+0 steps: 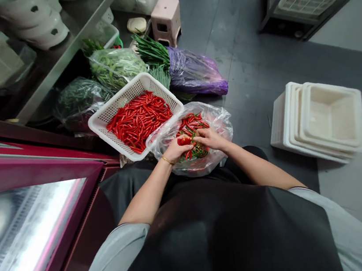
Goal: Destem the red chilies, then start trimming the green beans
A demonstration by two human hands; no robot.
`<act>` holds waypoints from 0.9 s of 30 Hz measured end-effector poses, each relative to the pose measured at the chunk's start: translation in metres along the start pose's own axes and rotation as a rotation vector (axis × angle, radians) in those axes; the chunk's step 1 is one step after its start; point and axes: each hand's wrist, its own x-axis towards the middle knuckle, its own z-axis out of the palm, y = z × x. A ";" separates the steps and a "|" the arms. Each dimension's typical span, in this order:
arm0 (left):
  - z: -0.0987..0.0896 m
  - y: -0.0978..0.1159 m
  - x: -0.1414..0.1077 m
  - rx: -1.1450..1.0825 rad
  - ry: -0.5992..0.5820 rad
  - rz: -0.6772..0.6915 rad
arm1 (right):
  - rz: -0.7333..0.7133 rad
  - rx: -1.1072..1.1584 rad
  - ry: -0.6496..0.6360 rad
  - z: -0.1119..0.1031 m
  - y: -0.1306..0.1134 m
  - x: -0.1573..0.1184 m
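A clear plastic bag (221, 117) lies open on my lap, with red chili peppers (192, 119) on green stems inside it. Over the bag, my left hand (176, 149) is closed around several red chilies (184, 141). Close beside it, my right hand (211, 138) pinches at a chili's green stem end, though the fingers partly hide it. A white perforated basket (101, 124) tilts against the bag's left side. Inside that basket is a heap of red chilies (142, 118), with hardly any green showing.
Bagged leafy greens (118, 66) and a purple-wrapped bundle of long green stalks (195, 69) lie beyond the basket. A pink stool (166, 19) stands behind them. Nested white bins (320, 119) sit on the floor to my right. A red-framed glass case (46, 224) is close on my left.
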 end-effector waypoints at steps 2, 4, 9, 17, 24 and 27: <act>0.002 0.004 -0.004 -0.002 -0.038 0.050 | 0.050 0.211 0.012 0.002 -0.002 -0.003; 0.002 0.008 -0.006 -0.043 -0.023 0.086 | 0.093 0.379 0.078 0.003 -0.001 -0.002; -0.001 0.012 -0.010 -0.036 -0.031 -0.020 | 0.089 -0.023 0.137 -0.008 -0.008 -0.002; 0.004 0.016 -0.025 0.043 -0.178 -0.092 | -0.072 -0.125 -0.087 -0.002 -0.020 -0.018; 0.010 0.021 -0.032 0.112 -0.163 -0.043 | 0.020 0.141 -0.100 0.010 -0.008 -0.028; 0.011 0.021 -0.043 0.136 -0.249 -0.068 | 0.121 0.365 -0.196 0.028 -0.002 -0.047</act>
